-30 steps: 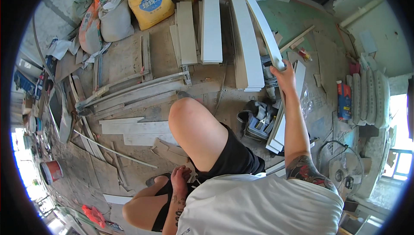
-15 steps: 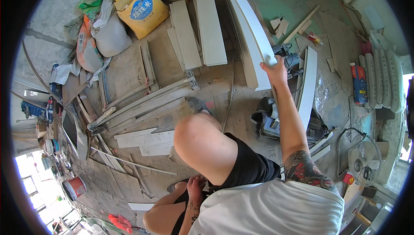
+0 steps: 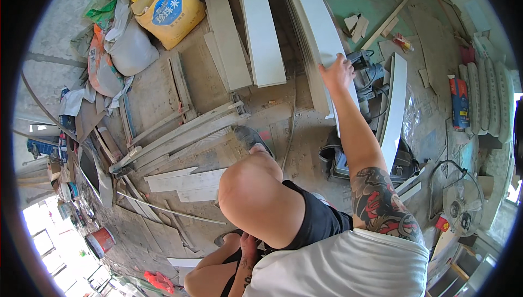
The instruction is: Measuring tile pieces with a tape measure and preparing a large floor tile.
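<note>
My right hand [image 3: 336, 71] grips a long white board [image 3: 316, 25] across its width, over a stack of similar boards [image 3: 305, 60]. Beside it lie a grey power tool [image 3: 359, 60] and more narrow white boards [image 3: 397, 101], which rest over an open black tool bag [image 3: 403, 163], partly behind my forearm. My left hand [image 3: 248, 247] is low between my legs beside my bent right knee, fingers curled and partly hidden; whatever they hold, if anything, I cannot make out.
Sacks [image 3: 169, 19] stand at the upper left, near other flat board piles [image 3: 261, 35]. Metal rails [image 3: 180, 128] and loose strips [image 3: 185, 182] lie on the dusty floor [image 3: 147, 84]. A bucket [image 3: 99, 242] is lower left; a fan [image 3: 462, 204] and bundled bags [image 3: 485, 95] are at right.
My right hand has moved upward and slightly left with the board, which now lies lower across the stack, its near end further down past my hand. The whole view has also shifted slightly.
</note>
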`<state>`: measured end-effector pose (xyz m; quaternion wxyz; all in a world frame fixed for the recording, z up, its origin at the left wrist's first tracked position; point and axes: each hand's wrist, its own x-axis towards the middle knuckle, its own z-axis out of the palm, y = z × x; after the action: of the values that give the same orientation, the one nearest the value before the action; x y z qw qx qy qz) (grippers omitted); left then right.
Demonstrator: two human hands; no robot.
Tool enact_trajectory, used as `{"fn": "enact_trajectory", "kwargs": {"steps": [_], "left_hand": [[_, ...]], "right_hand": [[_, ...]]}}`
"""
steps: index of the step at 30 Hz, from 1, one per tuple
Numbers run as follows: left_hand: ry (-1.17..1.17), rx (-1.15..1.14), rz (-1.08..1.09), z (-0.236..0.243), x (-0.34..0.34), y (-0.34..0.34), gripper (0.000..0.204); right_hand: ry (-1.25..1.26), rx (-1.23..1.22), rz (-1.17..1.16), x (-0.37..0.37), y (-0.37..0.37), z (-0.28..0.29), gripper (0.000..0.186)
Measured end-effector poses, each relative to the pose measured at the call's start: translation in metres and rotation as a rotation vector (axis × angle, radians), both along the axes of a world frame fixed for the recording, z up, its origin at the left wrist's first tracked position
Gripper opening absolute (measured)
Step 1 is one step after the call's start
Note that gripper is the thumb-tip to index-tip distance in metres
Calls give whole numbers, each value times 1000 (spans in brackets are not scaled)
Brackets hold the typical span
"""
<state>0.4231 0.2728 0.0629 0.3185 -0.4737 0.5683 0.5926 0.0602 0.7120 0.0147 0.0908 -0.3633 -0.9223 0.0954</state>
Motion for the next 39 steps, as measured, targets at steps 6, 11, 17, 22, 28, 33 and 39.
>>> {"fn": "enact_trajectory", "kwargs": {"steps": [6,11,17,22,28,33,39], "left_hand": [[-17,-35,-50,0,-17,2,28],[-27,-53,-82,-1,-27,2,28],[-24,-71,-98,-3,-36,-3,28],[-14,-70,-125,-9,-46,-2,28],[-5,-76,-165,-14,-57,-4,28],[-17,-68,-198,-19,-56,-3,28],[-41,-49,-205,-18,-36,-1,29]], "right_hand": [[24,33,46,-32,4,-22,77],[-5,15,14,-63,0,-25,77],[18,14,1,-69,3,-20,73],[49,26,-13,-65,4,-21,71],[73,39,20,-65,6,-27,71],[358,303,53,-86,23,-21,69],[80,-10,79,-55,24,12,77]]}}
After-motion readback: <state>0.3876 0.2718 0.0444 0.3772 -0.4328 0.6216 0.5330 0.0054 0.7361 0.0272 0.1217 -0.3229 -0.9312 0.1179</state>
